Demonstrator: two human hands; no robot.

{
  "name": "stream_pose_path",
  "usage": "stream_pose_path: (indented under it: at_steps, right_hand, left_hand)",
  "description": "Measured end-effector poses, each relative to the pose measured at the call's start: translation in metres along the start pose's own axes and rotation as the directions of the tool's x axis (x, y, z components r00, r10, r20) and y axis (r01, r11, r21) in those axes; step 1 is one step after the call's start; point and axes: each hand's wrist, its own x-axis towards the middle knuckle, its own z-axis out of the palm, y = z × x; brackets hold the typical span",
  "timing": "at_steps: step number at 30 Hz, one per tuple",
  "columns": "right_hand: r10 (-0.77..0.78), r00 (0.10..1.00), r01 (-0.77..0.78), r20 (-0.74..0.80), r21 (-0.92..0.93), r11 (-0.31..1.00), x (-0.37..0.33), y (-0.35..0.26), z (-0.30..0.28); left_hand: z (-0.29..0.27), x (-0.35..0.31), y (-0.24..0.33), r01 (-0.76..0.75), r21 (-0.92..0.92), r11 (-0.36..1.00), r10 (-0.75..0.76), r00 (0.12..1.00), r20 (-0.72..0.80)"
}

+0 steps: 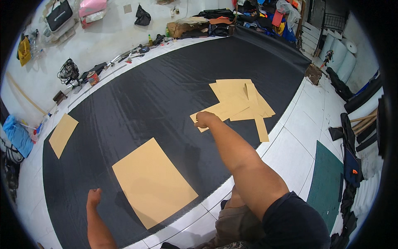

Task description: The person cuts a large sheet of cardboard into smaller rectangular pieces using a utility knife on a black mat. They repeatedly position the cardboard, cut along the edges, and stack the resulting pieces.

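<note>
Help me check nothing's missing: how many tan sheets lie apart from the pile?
2: the large sheet at lower centre and the smaller sheet at far left. The pile at the right hand isn't counted; its sheets overlap, so some may be hidden.

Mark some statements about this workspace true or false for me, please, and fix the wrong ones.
1. The right hand is at the left end of the pile of tan sheets. True.
2. A large tan sheet lies on the black material. True.
3. The left hand rests on the large tan sheet. False: it is left of that sheet, apart from it.
4. The green mat lies left of the black material. False: it lies right of it.
</note>
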Motion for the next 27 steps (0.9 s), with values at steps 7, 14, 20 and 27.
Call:
stream_pose_path:
  at_steps: [7,14,20,27]
  right_hand:
    - [-0.037,0.999,0.038,-0.029,0.018,0.999,-0.001,-0.014,-0.006]
    - [-0.064,0.998,0.064,-0.027,0.013,0.998,0.004,-0.009,-0.006]
    - [-0.062,0.996,0.066,-0.068,0.055,0.996,0.011,0.000,0.001]
    - [-0.110,0.993,0.108,-0.034,-0.043,0.993,0.008,-0.010,-0.004]
  left_hand:
    - [-0.017,0.006,-0.020,-0.009,0.078,0.997,0.011,1.000,-0.024]
    - [-0.008,0.020,-0.039,-0.090,0.027,0.996,0.090,0.996,-0.019]
    - [-0.010,0.012,-0.024,-0.098,0.192,0.976,0.074,0.989,0.127]
    - [-0.012,0.021,-0.034,-0.068,0.138,0.988,0.048,0.989,0.139]
